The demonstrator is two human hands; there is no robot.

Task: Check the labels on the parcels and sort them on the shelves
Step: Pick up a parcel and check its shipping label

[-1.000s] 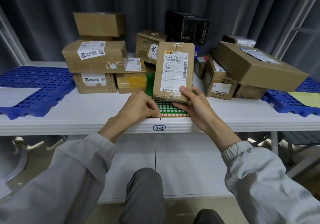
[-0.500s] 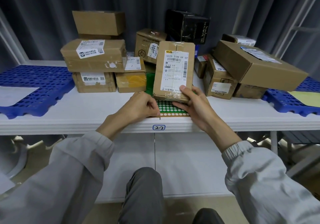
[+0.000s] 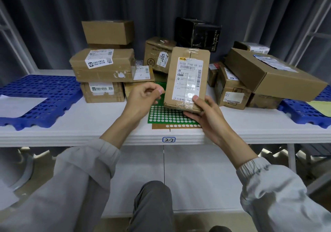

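A white bench [image 3: 53, 124] edge carrying a small tag marked "2-2" [image 3: 168, 139] is seen nearest. On the bench a green sheet of round white stickers [image 3: 166, 115] lies over a brown sheet [image 3: 177, 126]. The right hand [image 3: 206, 115] is curled around the bottom of a small brown cardboard parcel [image 3: 186, 77], thumb on its front, and the parcel is held upright above the sticker sheet with its white shipping label [image 3: 189, 77] facing the camera. The left hand [image 3: 143, 99] is raised beside the parcel, apart from it, with thumb and fingertips pressed together; whether anything is pinched cannot be told. Blue perforated plastic pallets [image 3: 44, 95] lie at both ends. Behind, stacked brown cardboard boxes [image 3: 103, 68] and a black box [image 3: 197, 33] are piled before a grey curtain [image 3: 161, 2].
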